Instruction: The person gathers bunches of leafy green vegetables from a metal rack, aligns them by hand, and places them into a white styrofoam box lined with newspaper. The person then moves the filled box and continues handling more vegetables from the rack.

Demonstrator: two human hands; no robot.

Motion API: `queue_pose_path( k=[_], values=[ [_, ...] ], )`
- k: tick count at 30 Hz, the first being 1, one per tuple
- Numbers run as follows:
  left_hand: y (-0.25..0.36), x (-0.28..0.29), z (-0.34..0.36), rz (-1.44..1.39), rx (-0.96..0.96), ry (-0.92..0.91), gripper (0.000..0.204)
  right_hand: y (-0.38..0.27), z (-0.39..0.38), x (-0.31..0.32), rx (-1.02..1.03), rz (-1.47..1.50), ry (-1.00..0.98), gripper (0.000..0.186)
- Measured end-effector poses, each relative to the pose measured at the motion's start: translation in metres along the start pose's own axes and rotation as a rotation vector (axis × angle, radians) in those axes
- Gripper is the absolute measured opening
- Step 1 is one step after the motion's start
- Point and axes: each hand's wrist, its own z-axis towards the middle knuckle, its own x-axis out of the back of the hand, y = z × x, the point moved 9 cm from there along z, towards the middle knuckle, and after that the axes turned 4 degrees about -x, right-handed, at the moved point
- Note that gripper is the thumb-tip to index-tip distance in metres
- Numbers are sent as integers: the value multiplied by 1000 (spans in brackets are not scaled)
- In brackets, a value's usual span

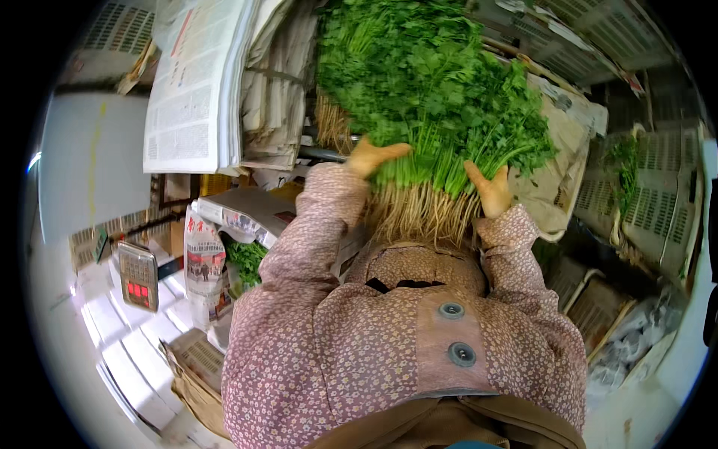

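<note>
A large heap of leafy green cilantro (pixel 441 90) lies in front of me, its leaves pointing away and its long pale roots (pixel 426 213) hanging toward my body. My left hand (pixel 372 156) holds the left side of the stems, thumb stretched across the top and the other fingers mostly hidden. On the right edge of the same stems, my right hand (pixel 491 190) grips with its thumb pointing up and away, the fingers partly tucked behind the greens. Both hands press the bundle from opposite sides, just above the roots.
Stacked newspapers (pixel 196 90) stand to the left, beside folded papers (pixel 278 97). A digital scale display (pixel 138 277) and a newspaper-wrapped green bundle (pixel 206 262) are at lower left. Slotted plastic crates (pixel 651 206) line the right, with a few sprigs (pixel 622 168) on them.
</note>
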Motion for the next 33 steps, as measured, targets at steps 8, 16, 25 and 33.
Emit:
queue_pose_path(
  k=[8, 16, 25, 33],
  values=[
    [15, -58, -14, 178, -19, -59, 126, 21, 11, 5, 86, 193, -1, 110],
    [0, -75, 14, 121, -28, -183, 135, -1, -17, 14, -58, 347, 174, 99],
    [58, -24, -191, -190, -416, 62, 97, -80, -165, 22, 788, 442, 299, 66],
    [-128, 161, -391, -718, -520, 756, 80, -128, -310, -282, 894, 223, -660, 65]
  ],
)
